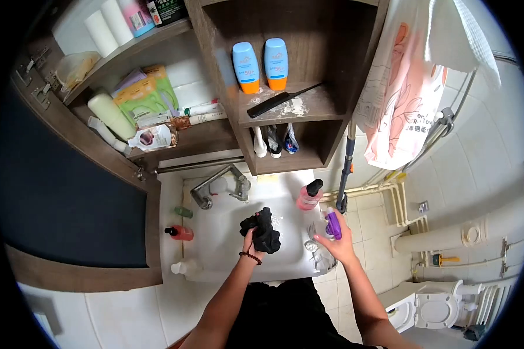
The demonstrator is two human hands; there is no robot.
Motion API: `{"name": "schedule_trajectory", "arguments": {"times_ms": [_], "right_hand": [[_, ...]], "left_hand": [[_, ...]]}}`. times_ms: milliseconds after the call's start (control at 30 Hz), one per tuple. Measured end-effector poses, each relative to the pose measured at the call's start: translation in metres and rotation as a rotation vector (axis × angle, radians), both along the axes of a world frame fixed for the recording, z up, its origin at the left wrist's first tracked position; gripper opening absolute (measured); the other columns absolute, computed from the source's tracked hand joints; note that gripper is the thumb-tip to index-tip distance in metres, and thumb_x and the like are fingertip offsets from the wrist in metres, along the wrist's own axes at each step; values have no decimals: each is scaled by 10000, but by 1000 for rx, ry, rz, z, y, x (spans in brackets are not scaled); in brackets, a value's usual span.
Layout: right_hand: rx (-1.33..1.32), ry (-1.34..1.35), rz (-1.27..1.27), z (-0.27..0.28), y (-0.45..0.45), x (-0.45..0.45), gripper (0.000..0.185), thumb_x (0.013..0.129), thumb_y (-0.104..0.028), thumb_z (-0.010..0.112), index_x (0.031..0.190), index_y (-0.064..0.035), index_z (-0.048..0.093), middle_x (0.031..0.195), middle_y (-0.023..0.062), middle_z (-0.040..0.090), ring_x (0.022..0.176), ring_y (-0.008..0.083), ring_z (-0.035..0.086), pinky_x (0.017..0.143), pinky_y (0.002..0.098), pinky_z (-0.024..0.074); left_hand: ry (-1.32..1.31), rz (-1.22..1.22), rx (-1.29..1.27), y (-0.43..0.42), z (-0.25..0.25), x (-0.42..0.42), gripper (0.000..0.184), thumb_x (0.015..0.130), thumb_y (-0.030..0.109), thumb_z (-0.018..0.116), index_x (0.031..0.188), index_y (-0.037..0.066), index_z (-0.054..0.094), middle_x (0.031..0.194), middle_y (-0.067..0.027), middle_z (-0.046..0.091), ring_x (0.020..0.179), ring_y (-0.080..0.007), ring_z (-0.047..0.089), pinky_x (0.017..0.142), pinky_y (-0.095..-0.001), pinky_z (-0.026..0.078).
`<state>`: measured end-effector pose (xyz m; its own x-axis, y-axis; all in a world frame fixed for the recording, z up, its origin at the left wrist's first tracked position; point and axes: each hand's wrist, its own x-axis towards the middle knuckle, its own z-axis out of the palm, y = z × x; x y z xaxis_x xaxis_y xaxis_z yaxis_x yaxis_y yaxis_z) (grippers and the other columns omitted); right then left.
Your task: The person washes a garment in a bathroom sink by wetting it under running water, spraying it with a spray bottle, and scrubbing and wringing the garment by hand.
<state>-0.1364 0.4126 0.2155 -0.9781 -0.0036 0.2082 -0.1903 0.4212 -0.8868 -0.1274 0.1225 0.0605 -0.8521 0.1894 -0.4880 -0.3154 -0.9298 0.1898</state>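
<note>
My left hand (253, 241), with a beaded bracelet at the wrist, is closed around a bunched black cloth (265, 231) above the basin of the white sink (215, 256). The cloth hides part of the fingers. My right hand (341, 244) is at the sink's right edge, wrapped round a spray bottle with a purple trigger head (333, 224). Most of the bottle's body is hard to make out. Just behind it on the rim stands a pink bottle with a black pump (310, 196). Crumpled clear plastic (320, 256) lies beside my right hand.
A faucet (239, 187) is at the sink's back left. Red (180, 232) and green bottles (184, 212) line the left rim. Overhead shelves hold blue sunscreen bottles (276, 64) and a black comb (279, 101). An open cabinet door (75, 282) is at left; a bag (404, 110) hangs at right.
</note>
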Motion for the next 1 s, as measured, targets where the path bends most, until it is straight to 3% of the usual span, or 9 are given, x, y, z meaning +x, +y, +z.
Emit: {"name": "schedule_trajectory", "arguments": {"times_ms": [33, 167, 367, 433, 533, 667, 767, 900, 1000], "right_hand": [[-148, -148, 84, -4, -6, -6, 606, 788, -210, 899, 1295, -32, 620, 982, 120, 696, 840, 125, 646, 750, 303, 528], [-18, -128, 236, -19, -25, -29, 418, 855, -179, 828, 1222, -48, 676, 822, 68, 696, 707, 140, 658, 709, 305, 540], [66, -74, 565, 17, -49, -77, 354, 876, -222, 806, 1148, -33, 679, 905, 133, 706, 804, 252, 688, 772, 365, 543], [176, -130, 753, 33, -59, -81, 375, 896, -312, 794, 1081, -22, 645, 861, 141, 669, 811, 335, 658, 791, 429, 525], [345, -190, 875, 24, -71, -81, 414, 907, -336, 787, 1170, -45, 652, 865, 99, 633, 771, 283, 634, 784, 385, 522], [337, -356, 951, 12, -79, -76, 383, 915, -370, 783, 1020, -45, 610, 798, 99, 600, 742, 238, 605, 731, 377, 489], [352, -330, 930, -9, -79, -74, 370, 912, -357, 785, 1022, -45, 619, 776, 100, 604, 735, 229, 610, 726, 378, 490], [466, -390, 926, 3, -85, -69, 382, 895, -366, 797, 1010, -48, 619, 755, 114, 621, 727, 256, 633, 720, 386, 495], [356, -345, 899, -4, -81, -67, 386, 890, -374, 798, 990, -50, 613, 751, 125, 632, 718, 280, 642, 716, 400, 498]], "left_hand": [[220, -100, 75, -2, 7, 0, 376, 1041, 245, 484, 1365, 132, 639, 1236, -47, 707, 1046, -215, 692, 902, -374, 568], [96, 40, -85, -1, 17, 2, 406, 1030, 252, 479, 1392, 134, 620, 1261, -54, 700, 1069, -224, 690, 919, -387, 570], [153, 47, 44, -21, -21, 12, 385, 1008, 254, 524, 1361, 131, 617, 1182, -58, 705, 1009, -232, 700, 877, -404, 593], [48, 113, -60, -23, -13, 16, 417, 976, 220, 618, 1363, 69, 588, 1250, -79, 670, 1110, -226, 675, 970, -391, 578], [63, 121, -104, -29, -21, 15, 431, 966, 231, 635, 1362, 66, 586, 1257, -75, 669, 1128, -232, 676, 987, -390, 574], [-33, 142, -179, -27, -21, 19, 402, 974, 288, 596, 1318, 82, 615, 1147, -83, 708, 1028, -278, 708, 922, -425, 581], [45, 113, -168, -27, -21, 18, 443, 955, 323, 633, 1325, 80, 616, 1190, -95, 704, 1076, -285, 703, 995, -432, 559], [-48, 107, -156, -25, -11, 14, 422, 946, 237, 673, 1326, 66, 604, 1220, -88, 690, 1102, -249, 690, 996, -379, 568], [-39, 86, -149, -24, -13, 11, 422, 944, 236, 675, 1324, 67, 607, 1226, -92, 692, 1102, -252, 692, 995, -383, 569]]}}
